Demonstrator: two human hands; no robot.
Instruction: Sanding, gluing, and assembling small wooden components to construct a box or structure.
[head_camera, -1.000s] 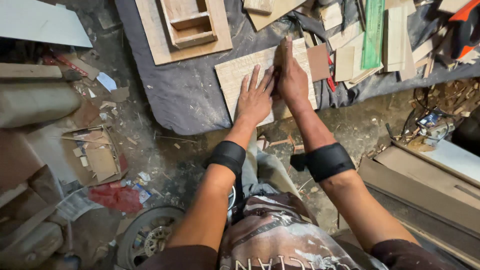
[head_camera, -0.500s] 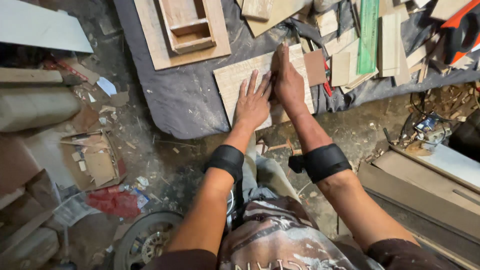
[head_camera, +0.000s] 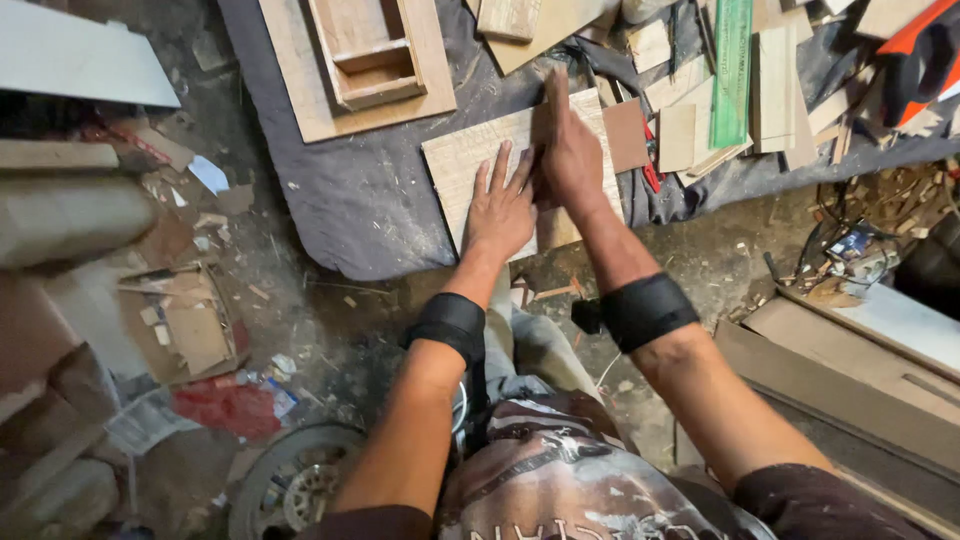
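Since the earlier frame, both hands have shifted only a little along the wooden board (head_camera: 475, 165), and the camera has tilted slightly. The left hand (head_camera: 500, 205) lies flat on the board with the fingers (head_camera: 497, 165) spread open; it grips nothing and only presses down. The right hand (head_camera: 570, 150) stands on its edge just beside the left one, its fingers straight and together. I cannot tell if it holds a thin thing against the wood.

The board lies on a dark cloth (head_camera: 350, 200) spread over the dirt floor (head_camera: 330, 320). A wooden frame (head_camera: 360, 55) lies near it on the cloth, and a green ruler (head_camera: 732, 70) rests among small offcuts to the right.

In my judgement, the board may slide, because the cloth under it is loose and wrinkled and only the flat palm keeps it in place. The offcuts beside the right hand are crowded and could be pushed out of order. Rough board edges may also give splinters to bare skin.
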